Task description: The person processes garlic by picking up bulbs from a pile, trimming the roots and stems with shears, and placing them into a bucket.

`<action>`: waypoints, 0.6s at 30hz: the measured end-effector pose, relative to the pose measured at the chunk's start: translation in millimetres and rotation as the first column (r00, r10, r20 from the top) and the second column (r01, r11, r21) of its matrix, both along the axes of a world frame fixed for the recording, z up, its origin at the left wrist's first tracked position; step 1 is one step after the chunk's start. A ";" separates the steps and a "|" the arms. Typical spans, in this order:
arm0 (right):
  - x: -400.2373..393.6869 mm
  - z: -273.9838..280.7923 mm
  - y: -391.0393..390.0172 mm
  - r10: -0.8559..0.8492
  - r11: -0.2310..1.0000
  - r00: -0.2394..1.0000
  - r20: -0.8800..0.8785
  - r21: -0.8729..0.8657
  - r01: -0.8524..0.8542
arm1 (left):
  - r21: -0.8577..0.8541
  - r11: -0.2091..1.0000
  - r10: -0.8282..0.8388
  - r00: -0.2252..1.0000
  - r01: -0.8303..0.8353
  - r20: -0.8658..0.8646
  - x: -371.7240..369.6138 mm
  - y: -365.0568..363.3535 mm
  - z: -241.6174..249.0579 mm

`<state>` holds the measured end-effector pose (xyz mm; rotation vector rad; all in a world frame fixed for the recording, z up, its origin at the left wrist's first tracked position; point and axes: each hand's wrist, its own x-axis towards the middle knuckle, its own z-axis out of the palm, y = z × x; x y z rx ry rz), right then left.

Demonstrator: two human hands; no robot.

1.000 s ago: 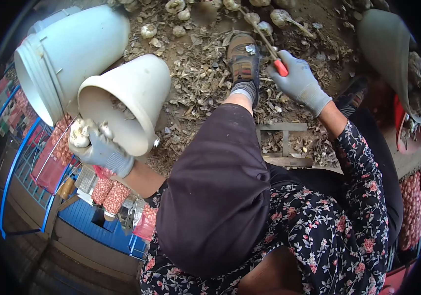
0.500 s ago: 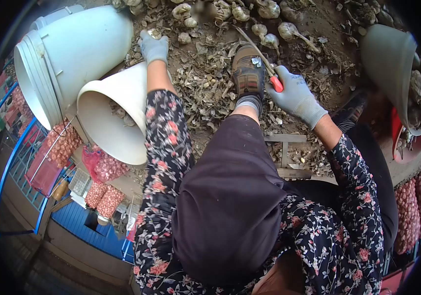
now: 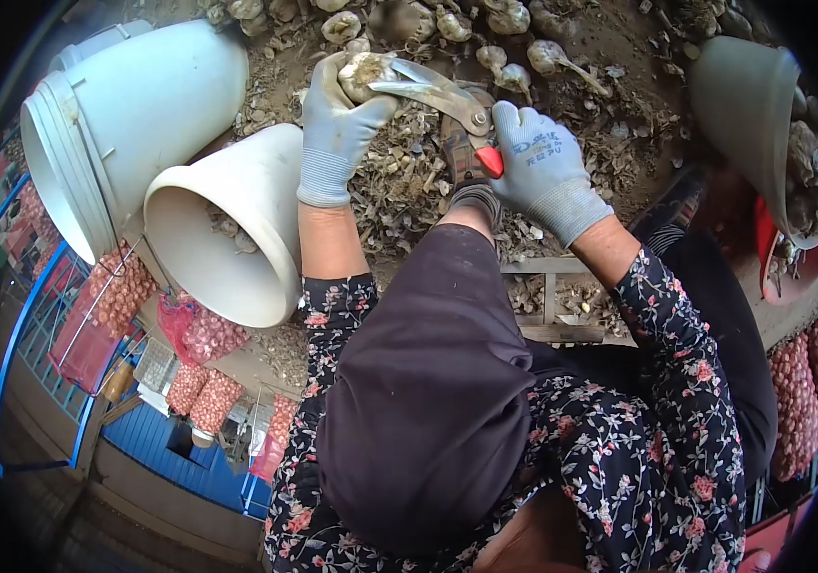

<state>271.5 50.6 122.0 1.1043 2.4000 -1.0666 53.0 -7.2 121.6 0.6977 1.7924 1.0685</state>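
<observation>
My gloved left hand (image 3: 334, 138) is closed around a garlic bulb (image 3: 367, 76), holding it up over the littered ground. My right hand (image 3: 541, 162), in a matching grey glove, grips red-handled pruning shears (image 3: 447, 98). Their metal blades are spread and point left, with the tips right at the bulb's side. Below the shears, my brown shoe (image 3: 466, 158) stands among dry garlic skins (image 3: 394, 181). Several loose garlic bulbs (image 3: 547, 57) lie on the soil just beyond both hands.
At left, a tipped white bucket (image 3: 280, 181) holds some bulbs, beside stacked pale buckets (image 3: 170, 86). On the right, another bucket (image 3: 738, 105) lies tipped with garlic at its mouth. A wooden frame (image 3: 550, 296) is under my right arm. Filled mesh sacks (image 3: 213, 401) stand lower left.
My left hand has come back and to the right, lifting the garlic bulb. My right hand has moved slightly left and up, and the shears have swung left and opened at the bulb.
</observation>
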 end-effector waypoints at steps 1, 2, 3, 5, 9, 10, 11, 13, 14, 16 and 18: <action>-0.2 1.9 1.1 0.013 1.000 1.000 0.025 0.025 -0.014 | -0.025 0.999 -0.044 0.991 0.041 -0.126 1.7 -0.1 -0.8; -0.2 2.8 1.6 0.012 1.000 0.999 0.030 0.020 -0.012 | -0.057 0.995 -0.092 0.965 0.080 -0.247 4.0 -0.5 -1.1; -0.5 2.6 3.1 0.012 0.999 1.000 0.022 0.032 -0.013 | -0.040 0.996 -0.084 0.977 0.077 -0.195 8.6 2.8 6.0; -2.0 3.0 4.0 0.006 0.998 1.000 0.025 0.057 -0.007 | 0.022 0.993 -0.102 0.952 0.113 -0.288 14.8 1.6 -2.3; -0.1 2.1 3.1 0.069 0.996 0.997 0.041 0.058 -0.072 | 0.021 0.951 -0.216 0.713 0.308 -0.667 17.2 3.0 -0.7; 2.1 2.1 2.9 0.067 0.996 0.997 0.044 0.050 -0.069 | 0.029 0.937 -0.218 0.647 0.349 -0.731 18.6 3.4 2.6; 4.2 1.0 5.1 0.073 0.997 0.997 0.028 -0.001 -0.073 | 0.023 0.928 -0.238 0.641 0.372 -0.730 17.9 5.5 2.5; 10.2 -3.9 5.9 0.070 0.996 0.997 0.018 -0.054 -0.069 | -0.011 0.925 -0.281 0.663 0.380 -0.693 20.0 9.1 8.0; 14.6 -8.4 3.6 0.024 0.998 0.999 -0.040 -0.061 -0.026 | -0.041 0.922 -0.314 0.684 0.384 -0.659 20.9 10.3 9.4; 20.6 -19.7 -0.4 -0.014 0.998 0.995 -0.102 -0.067 0.007 | -0.051 0.933 -0.316 0.746 0.356 -0.587 19.9 7.4 2.0; 24.9 -27.9 -3.4 -0.114 0.982 0.988 -0.100 -0.160 0.097 | -0.089 0.982 -0.173 0.982 0.166 -0.079 19.4 4.6 -4.9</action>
